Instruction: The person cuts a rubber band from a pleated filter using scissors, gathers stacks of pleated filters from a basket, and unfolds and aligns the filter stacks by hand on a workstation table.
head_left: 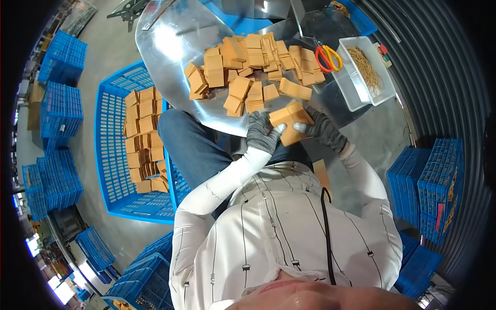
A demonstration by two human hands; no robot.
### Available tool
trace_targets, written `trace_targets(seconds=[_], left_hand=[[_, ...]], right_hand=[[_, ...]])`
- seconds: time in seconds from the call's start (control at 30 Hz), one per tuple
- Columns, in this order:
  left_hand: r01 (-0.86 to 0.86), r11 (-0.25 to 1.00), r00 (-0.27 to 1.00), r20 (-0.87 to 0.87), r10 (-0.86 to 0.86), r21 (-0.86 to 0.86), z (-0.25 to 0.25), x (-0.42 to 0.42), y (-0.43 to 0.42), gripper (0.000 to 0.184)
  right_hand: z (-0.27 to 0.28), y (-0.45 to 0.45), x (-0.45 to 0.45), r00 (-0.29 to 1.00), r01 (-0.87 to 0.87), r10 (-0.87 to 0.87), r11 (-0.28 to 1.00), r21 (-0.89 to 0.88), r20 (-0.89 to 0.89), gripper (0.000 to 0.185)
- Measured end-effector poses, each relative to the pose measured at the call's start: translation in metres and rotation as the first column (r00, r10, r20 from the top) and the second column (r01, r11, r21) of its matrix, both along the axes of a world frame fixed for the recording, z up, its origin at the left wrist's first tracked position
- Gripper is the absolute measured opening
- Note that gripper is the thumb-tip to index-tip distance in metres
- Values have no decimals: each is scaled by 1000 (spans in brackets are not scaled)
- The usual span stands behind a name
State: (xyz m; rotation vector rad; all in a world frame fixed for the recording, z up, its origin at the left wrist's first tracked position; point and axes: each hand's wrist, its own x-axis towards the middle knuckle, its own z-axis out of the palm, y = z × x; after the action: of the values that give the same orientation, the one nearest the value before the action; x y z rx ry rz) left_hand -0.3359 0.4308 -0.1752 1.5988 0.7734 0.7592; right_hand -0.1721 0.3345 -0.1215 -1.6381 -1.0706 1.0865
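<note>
Between my left hand [262, 132] and my right hand [325, 129] is a small stack of tan kraft-paper pieces [291, 120]. Both hands wear grey striped gloves with bare thumb tips. Each thumb presses on the near face of the stack, and the fingers curl around its sides, partly hidden. The stack is held over my lap, at the near edge of the metal table [165, 77]. Just beyond it lies a loose heap of similar tan paper pieces [253, 57]. Whether they are envelopes or flat cartons I cannot tell.
Red-and-yellow-handled scissors [328, 58] lie by a white tray [352, 98] of rubber bands [365, 67] at the right. Left of my leg, a blue basket [111, 150] holds rows of tan bundles [147, 124]. Stacked blue crates [439, 181] stand at the right, with more crates [62, 111] at the far left.
</note>
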Motion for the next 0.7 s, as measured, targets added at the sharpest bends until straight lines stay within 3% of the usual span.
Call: trace_targets(seconds=[0.03, 0.07, 0.1, 0.13, 0.17, 0.23, 0.3, 0.33, 0.37, 0.43, 0.47, 0.53, 0.6, 0.63, 0.67, 0.7], left_hand=[[31, 977, 994, 110, -8, -213, 3, 3, -1, 39], [79, 906, 977, 214, 13, -415, 6, 3, -3, 33], [41, 937, 980, 195, 29, -347, 8, 3, -3, 24], [40, 923, 990, 137, 14, -384, 18, -2, 0, 25], [49, 902, 970, 235, 59, -430, 13, -3, 3, 24], [106, 850, 917, 381, 117, -516, 17, -6, 7, 34], [-30, 941, 898, 404, 173, -337, 22, -2, 11, 43], [-108, 965, 886, 416, 203, -240, 29, -3, 13, 47], [-49, 954, 902, 396, 169, -294, 37, -11, 11, 56], [-212, 973, 936, 267, 228, -86, 43, -18, 13, 52], [-226, 973, 963, 163, 216, 40, 32, -28, 20, 52], [-194, 981, 967, 160, 196, -30, 40, -41, 24, 51], [-187, 978, 967, 157, 199, -91, 44, -49, 22, 49], [-199, 974, 964, 160, 214, -108, 46, -52, 20, 48], [-194, 973, 962, 168, 214, -125, 47, -52, 17, 48], [-215, 975, 970, 124, 208, 50, 41, -52, 14, 47]], right_hand=[[4, 5, 3, 957, -11, 24, 999, -47, 288, 67], [1, 4, 3, 833, 46, -43, 999, 7, 552, 68], [-2, 3, 2, 636, 82, -109, 994, 74, 764, 69], [-4, 5, 0, 383, 91, -175, 984, 151, 907, 70], [-2, 6, -1, 448, 67, -277, 959, 277, 850, 66], [0, 9, -17, 761, 99, -266, 949, 299, 591, 59], [3, 18, -33, 951, 47, -138, 949, 312, 275, 51], [6, 22, -41, 956, 33, -116, 955, 293, 271, 50], [9, 25, -50, 961, 14, -89, 962, 274, 264, 50], [14, 29, -71, 962, -1, -76, 960, 280, 264, 44], [14, 31, -75, 997, -3, -13, 977, 215, 73, 43], [13, 31, -77, 949, -27, 49, 997, 73, -312, 41], [-14, 37, -79, 908, -187, 239, 966, 177, -343, 39], [-12, 38, -80, 921, -293, 333, 934, 207, -200, 37], [-18, 33, -81, 798, -204, 252, 968, 148, -548, 36], [-25, 29, -81, 573, -102, 96, 994, 46, -814, 35]])
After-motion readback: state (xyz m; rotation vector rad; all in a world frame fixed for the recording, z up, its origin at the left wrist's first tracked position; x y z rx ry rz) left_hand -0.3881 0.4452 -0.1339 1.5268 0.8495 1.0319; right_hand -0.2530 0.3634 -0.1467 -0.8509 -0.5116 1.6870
